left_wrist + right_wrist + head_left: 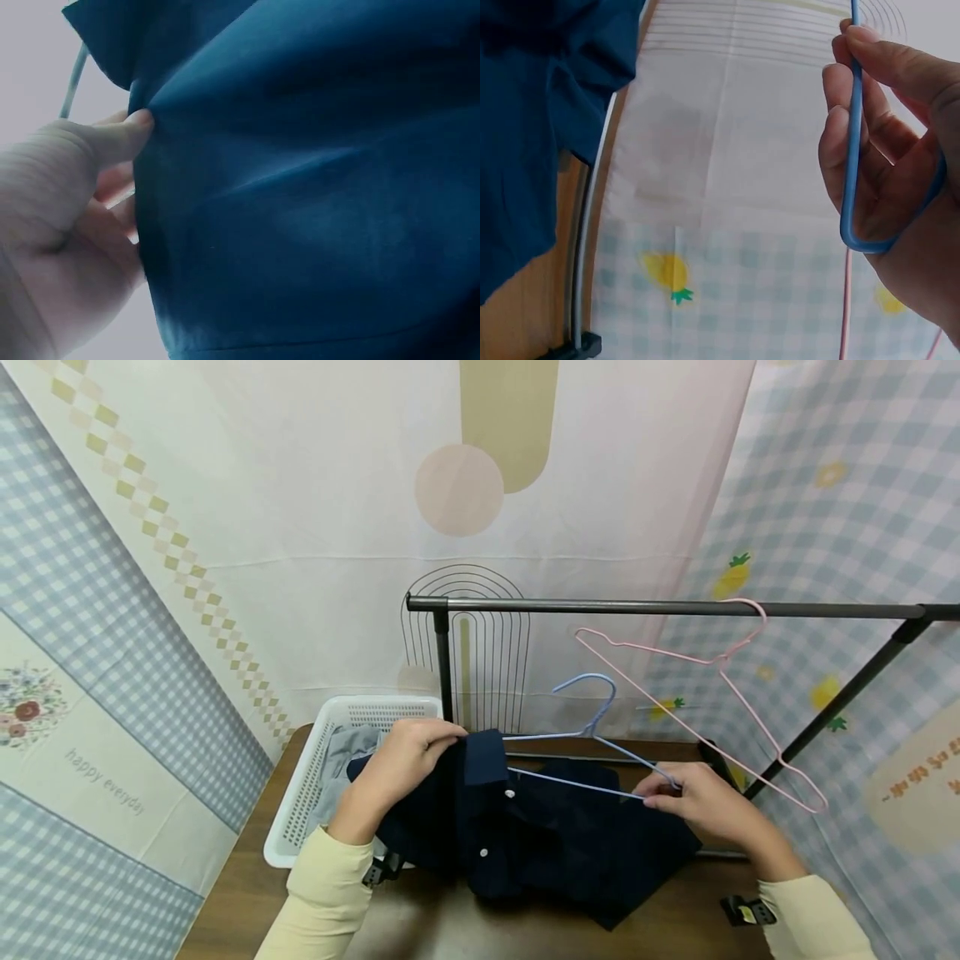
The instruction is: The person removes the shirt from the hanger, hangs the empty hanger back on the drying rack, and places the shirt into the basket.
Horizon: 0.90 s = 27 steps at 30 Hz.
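Observation:
A dark navy collared shirt point(577, 843) with white buttons hangs over the table in the head view. My left hand point(408, 756) pinches its edge beside the collar point(485, 758); in the left wrist view, thumb and fingers meet on the navy cloth point(315, 225). A blue hanger point(590, 730) runs into the shirt at the collar, so its left end is hidden. With my right hand point(697, 797) I hold the hanger near its bare right end. The right wrist view shows thumb and fingers on the blue wire point(850, 157), its rounded corner by the palm.
Behind the hands a dark rack bar point(570, 606) crosses the view, with a pink hanger point(722, 658) hooked on it at right. A white basket point(282, 835) holding grey clothing point(351, 758) stands at left on the wooden table point(225, 906). Patterned curtains surround the table.

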Available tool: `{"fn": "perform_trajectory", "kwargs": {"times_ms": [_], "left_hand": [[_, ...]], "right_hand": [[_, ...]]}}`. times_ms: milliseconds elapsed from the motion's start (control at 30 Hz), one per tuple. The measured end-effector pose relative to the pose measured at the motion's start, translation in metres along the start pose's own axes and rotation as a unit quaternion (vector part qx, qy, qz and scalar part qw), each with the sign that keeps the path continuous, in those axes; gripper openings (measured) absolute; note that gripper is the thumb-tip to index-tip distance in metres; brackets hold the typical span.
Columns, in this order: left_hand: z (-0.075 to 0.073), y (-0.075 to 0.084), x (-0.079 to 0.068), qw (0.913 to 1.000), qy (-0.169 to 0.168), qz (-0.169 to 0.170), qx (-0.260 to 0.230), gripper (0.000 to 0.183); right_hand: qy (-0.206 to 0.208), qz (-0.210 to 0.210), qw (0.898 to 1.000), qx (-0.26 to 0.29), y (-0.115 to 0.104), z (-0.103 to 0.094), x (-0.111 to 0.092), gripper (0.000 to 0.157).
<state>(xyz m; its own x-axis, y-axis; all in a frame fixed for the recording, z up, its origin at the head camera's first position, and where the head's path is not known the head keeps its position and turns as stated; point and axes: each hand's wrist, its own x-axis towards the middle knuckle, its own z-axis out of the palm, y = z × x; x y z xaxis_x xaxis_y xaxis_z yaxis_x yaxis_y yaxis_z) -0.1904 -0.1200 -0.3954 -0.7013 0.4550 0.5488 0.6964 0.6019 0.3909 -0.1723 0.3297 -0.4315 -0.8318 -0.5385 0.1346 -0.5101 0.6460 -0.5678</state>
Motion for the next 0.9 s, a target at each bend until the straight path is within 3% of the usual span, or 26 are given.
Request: {"fn": "perform_trajectory", "kwargs": {"times_ms": [333,600,800,900], "left_hand": [[0.004,-0.005,-0.001,0.9934,0.084,-0.077,-0.017,0.019],[0.014,-0.001,0.005,0.9729,0.132,-0.184,-0.044,0.02],[0.04,0.01,0.007,0.966,0.179,-0.179,-0.055,0.018],[0.049,0.011,0.005,0.9631,0.184,-0.187,-0.063,0.017]], "right_hand": [[0.062,-0.003,0.998,-0.029,0.004,-0.021,-0.024,0.019],[0.069,0.028,0.996,-0.047,0.003,-0.033,-0.032,0.02],[0.088,0.033,0.993,-0.066,0.007,-0.037,-0.038,0.021],[0.094,0.029,0.991,-0.086,0.011,-0.04,-0.043,0.021]]}}
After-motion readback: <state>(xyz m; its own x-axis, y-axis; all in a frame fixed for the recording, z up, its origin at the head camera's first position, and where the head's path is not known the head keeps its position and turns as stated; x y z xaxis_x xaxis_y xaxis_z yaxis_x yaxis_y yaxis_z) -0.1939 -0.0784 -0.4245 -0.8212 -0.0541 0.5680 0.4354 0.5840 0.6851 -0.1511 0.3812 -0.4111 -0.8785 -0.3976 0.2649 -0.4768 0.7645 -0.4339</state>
